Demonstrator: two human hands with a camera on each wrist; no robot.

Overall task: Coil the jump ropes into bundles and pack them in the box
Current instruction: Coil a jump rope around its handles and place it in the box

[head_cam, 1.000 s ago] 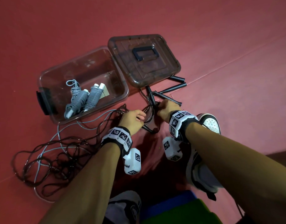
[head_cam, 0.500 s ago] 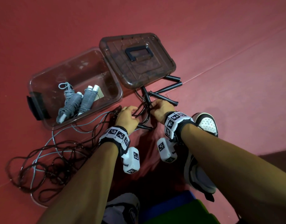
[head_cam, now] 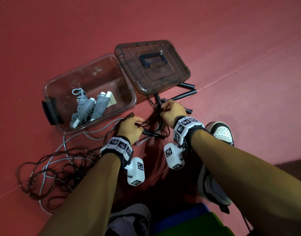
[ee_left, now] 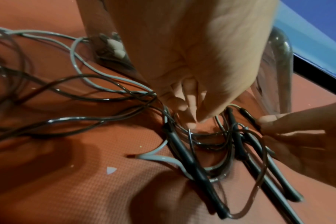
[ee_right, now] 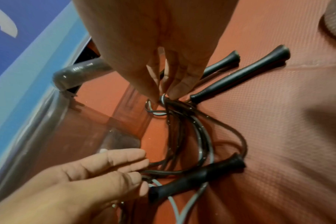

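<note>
A clear plastic box lies open on the red floor with two coiled grey jump ropes inside. Its brown lid rests beside it. Black rope handles poke out from under the lid's near edge. My left hand grips a few dark cords just above the floor, fingers curled round them. My right hand pinches a bunch of black cords where they meet the handles. Another black handle lies between my hands.
A loose tangle of dark and grey rope spreads over the floor to the left of my left arm. A white and black shoe stands by my right wrist. A blue and green object sits at the bottom edge.
My left hand has drawn slightly left with the dark cords, widening the gap between the hands. The right hand stays at the handle ends.
</note>
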